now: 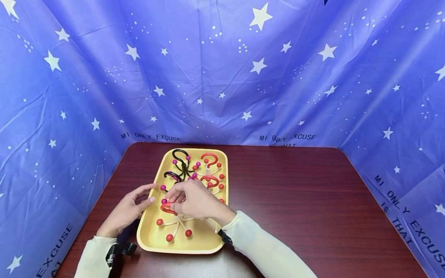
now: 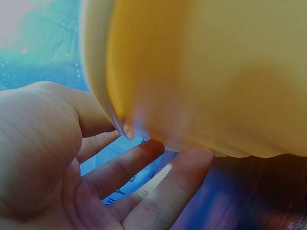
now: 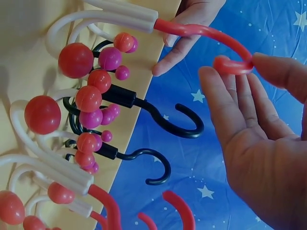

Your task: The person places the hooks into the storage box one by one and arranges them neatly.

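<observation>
My right hand [image 1: 198,199] pinches the curled end of a red hook [image 3: 230,40] between thumb and fingers. This hook tops a hanger with several white bent arms [image 3: 129,15] tipped with red balls [image 1: 169,238]. The hanger stands in the near part of a yellow tray [image 1: 174,250], hook upward, arms spread. My left hand [image 1: 125,212] is at the tray's left side, fingers loosely extended; in the left wrist view its fingertips [image 2: 192,160] are right at the tray's edge. Behind the right hand stand two black hook hangers [image 1: 184,168] with magenta balls, the nearer one partly hidden.
Two more red hook hangers [image 1: 210,157] with white arms and red balls stand along the tray's right side. The tray lies on the left part of a dark red wooden table [image 1: 295,204]. Blue star-printed cloth [image 1: 222,69] hangs behind the table and on both sides.
</observation>
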{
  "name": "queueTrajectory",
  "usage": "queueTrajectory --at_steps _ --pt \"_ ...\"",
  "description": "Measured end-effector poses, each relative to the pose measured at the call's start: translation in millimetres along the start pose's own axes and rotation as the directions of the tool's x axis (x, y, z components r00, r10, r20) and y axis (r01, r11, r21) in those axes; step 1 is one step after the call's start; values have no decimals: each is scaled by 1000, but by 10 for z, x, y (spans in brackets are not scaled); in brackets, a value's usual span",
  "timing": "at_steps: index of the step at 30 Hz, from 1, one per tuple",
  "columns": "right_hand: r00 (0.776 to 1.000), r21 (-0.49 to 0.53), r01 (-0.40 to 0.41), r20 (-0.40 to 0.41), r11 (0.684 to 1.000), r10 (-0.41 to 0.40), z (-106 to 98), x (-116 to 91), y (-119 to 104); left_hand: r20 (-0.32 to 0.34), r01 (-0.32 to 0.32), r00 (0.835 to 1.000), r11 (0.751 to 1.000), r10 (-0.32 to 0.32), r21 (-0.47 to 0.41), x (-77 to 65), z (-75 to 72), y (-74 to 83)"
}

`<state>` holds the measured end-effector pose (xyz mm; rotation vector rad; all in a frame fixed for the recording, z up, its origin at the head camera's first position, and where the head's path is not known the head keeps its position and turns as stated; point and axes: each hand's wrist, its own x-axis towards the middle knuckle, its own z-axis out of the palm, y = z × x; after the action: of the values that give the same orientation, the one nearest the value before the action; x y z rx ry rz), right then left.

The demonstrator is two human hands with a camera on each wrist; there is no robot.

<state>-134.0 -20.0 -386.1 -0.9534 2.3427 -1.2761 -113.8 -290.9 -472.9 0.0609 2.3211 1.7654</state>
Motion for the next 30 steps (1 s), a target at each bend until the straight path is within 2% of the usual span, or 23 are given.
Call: queueTrajectory --at_steps 10,14,17,21,25,27,30 --pt "998 27 -3 -57 1000 4 -119 -77 -22 -4 -10 1000 1000 10 11 -4 8 1" --pt "995 58 35 -93 998 -30 -222 -152 -60 -10 -3 1000 1000 3 13 4 6 3" --pt "989 41 76 -130 996 -71 -312 -230 -77 -13 5 1000 1000 -5 23 10 4 -5" --pt "975 -75 108 -187 991 -121 -459 -361 -59 -13 -1 1000 1000 2 31 8 -1 -4" --pt "960 -220 82 -246 972 -136 -617 -527 13 -12 -2 1000 1000 2 20 6 0 9" --pt "953 -305 44 -274 951 -132 -689 -623 75 -10 0 1000 1000 0 13 6 0 11" --pt "943 -434 -36 -313 900 -113 -795 -773 185 -18 10 1000 1000 -10 20 0 -1 11"
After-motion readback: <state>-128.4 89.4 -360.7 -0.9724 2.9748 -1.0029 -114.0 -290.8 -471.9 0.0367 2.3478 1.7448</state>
